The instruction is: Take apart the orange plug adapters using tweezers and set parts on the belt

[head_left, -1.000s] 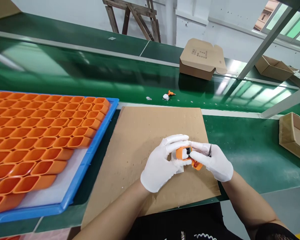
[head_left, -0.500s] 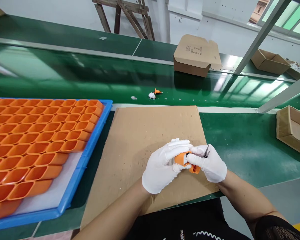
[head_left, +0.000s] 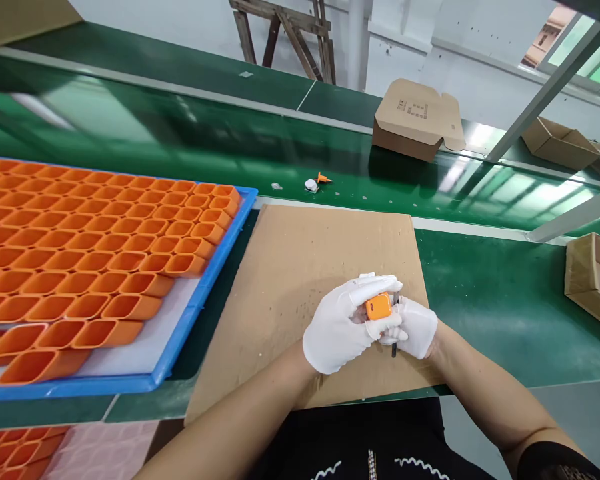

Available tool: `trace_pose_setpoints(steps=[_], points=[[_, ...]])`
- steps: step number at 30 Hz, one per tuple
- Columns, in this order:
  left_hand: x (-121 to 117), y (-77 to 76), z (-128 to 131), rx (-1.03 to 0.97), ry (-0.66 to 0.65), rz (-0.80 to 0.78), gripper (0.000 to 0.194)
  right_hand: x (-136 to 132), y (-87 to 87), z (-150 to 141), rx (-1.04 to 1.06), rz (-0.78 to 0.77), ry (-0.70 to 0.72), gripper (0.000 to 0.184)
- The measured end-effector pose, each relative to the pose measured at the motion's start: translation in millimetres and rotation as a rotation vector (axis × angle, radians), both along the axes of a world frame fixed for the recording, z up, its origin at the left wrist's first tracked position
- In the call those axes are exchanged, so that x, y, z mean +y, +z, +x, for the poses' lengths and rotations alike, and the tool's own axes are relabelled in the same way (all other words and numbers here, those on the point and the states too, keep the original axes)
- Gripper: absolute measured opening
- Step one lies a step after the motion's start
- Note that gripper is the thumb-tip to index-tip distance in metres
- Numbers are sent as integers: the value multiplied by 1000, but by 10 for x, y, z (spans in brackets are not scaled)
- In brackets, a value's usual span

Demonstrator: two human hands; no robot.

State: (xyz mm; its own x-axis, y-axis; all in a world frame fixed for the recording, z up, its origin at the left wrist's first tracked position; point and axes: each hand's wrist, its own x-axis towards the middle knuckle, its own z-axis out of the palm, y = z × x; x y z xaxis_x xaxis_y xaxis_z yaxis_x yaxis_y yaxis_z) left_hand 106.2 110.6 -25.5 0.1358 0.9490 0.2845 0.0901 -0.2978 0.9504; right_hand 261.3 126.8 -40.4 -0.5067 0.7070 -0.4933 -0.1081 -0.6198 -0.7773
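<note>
Green workbench [head_left: 485,287] with a white wall [head_left: 180,27] at the far side, cardboard sheet [head_left: 330,247] on top, blue tray [head_left: 206,290] of orange sleeves [head_left: 147,227] off left. On my feed the white-gloved left hand [head_left: 337,323] has thumb and fingers curled snug round a small orange housing [head_left: 379,306], over the cardboard's right part. Right hand [head_left: 415,327] is just beside it, fingers bunched, probably gripping a slim dark tool [head_left: 394,351], but they're partly hidden.

Bright light; window [head_left: 571,43] upper right; white glare on glossy green surface [head_left: 260,150]; edges stretched
</note>
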Motion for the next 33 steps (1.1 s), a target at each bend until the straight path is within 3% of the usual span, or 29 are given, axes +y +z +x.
trace_pose_setpoints(steps=[5, 8, 12, 14, 16, 20, 23, 26, 30, 33], points=[[-2, -8, -23, -4, -10, 83, 37, 9, 40, 14, -94, 91, -61, 32], [45, -60, -67, 68, 90, 211, 34, 8, 150, 41, -142, 129, -144, 35], [115, -163, -128, 215, 185, 249, 30, -61, 256, 68, -345, 492, -449, 32], [127, -167, -140, 200, 166, 165, 33, -83, 281, 91, -354, 605, -418, 31], [128, -112, -138, 78, 142, -14, 38, -66, 313, 136, -328, 650, -375, 42], [154, 71, -145, -259, -87, -404, 40, 36, 439, 283, -453, 896, -618, 86], [187, 121, -194, -369, -320, -525, 41, 55, 541, 376, -478, 925, -718, 94], [205, 111, -247, -418, -438, -582, 54, -7, 590, 401, -285, 933, -638, 75], [222, 160, -277, -335, -543, -573, 54, -93, 596, 343, -116, 1034, -433, 15], [239, 198, -284, -284, -621, -536, 55, -112, 606, 281, -53, 1132, -372, 7]])
